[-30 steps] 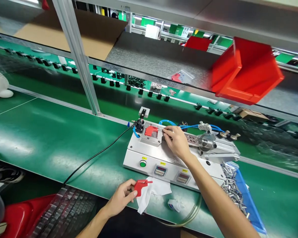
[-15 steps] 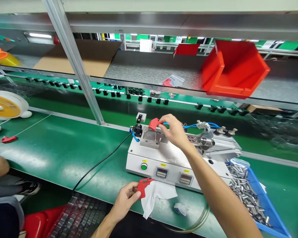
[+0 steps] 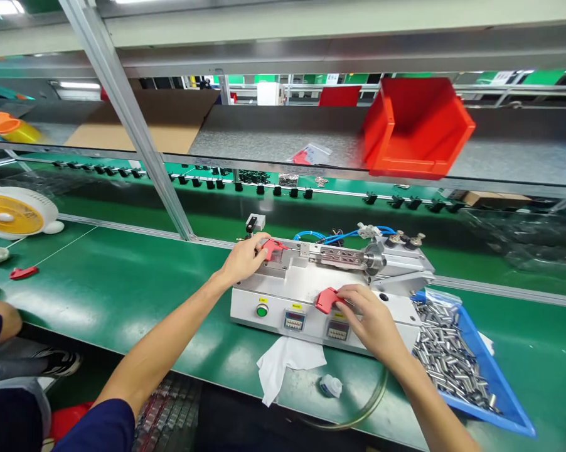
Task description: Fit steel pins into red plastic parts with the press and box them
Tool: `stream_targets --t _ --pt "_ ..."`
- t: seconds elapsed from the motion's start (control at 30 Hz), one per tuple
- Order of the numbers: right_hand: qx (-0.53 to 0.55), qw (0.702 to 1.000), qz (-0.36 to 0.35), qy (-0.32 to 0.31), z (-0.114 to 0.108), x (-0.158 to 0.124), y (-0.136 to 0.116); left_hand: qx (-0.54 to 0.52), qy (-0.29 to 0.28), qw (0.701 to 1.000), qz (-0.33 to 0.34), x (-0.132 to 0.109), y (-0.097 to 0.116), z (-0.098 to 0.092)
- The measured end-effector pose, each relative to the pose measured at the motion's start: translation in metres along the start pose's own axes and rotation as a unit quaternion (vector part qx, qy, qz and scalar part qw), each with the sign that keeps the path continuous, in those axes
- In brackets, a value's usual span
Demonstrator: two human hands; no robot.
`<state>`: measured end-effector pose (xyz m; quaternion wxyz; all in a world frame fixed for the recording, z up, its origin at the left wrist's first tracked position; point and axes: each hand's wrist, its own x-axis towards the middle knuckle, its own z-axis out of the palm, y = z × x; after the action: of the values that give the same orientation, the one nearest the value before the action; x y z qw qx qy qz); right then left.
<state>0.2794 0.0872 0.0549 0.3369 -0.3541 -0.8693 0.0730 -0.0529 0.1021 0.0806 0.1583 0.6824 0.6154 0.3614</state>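
Note:
My left hand is closed on a red plastic part, at the metal fixture on the left end of a white bench machine. Whether the part is seated in the fixture I cannot tell. In my right hand a second red plastic part is pinched, held in front of the machine above its counters. The machine carries a green button, two small counters and a metal clamping mechanism on its right.
A blue tray of metal tubes stands at the right. A white cloth, a small container and a clear hose lie before the machine. Overhead, a shelf bears a red bin. Left are a fan and a seated person.
My left hand has moved from the bench's front edge up to the fixture with its red part. My right hand has drawn its red part from the fixture, toward me and right.

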Motion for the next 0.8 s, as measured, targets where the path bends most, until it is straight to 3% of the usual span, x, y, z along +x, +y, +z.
stream_targets --t 0.2,0.33,0.47,0.53,0.63,0.67,0.8 --pt "-0.001 1.000 -0.002 0.017 -0.004 -0.007 0.004 0.180 -0.013 0.983 0.037 0.001 0.010 0.004" --pt "-0.011 0.999 -0.019 0.050 0.015 0.005 0.008 0.246 -0.008 0.966 0.085 -0.001 0.014 0.014" --pt "-0.021 0.999 -0.014 0.039 0.031 0.011 0.004 0.243 -0.016 0.963 0.119 -0.005 0.008 0.011" --pt "-0.029 0.999 0.000 0.030 0.029 0.005 0.002 0.223 0.003 0.962 0.157 -0.022 -0.001 0.009" --pt "-0.045 0.998 0.034 0.038 0.013 -0.020 0.001 0.190 0.131 0.940 0.253 -0.069 -0.019 0.016" --pt "-0.052 0.997 0.046 0.044 0.006 -0.031 0.002 0.181 0.147 0.933 0.274 -0.087 -0.025 0.021" --pt "-0.090 0.990 0.101 0.035 -0.013 -0.077 0.009 0.186 0.061 0.942 0.274 -0.138 -0.041 0.045"
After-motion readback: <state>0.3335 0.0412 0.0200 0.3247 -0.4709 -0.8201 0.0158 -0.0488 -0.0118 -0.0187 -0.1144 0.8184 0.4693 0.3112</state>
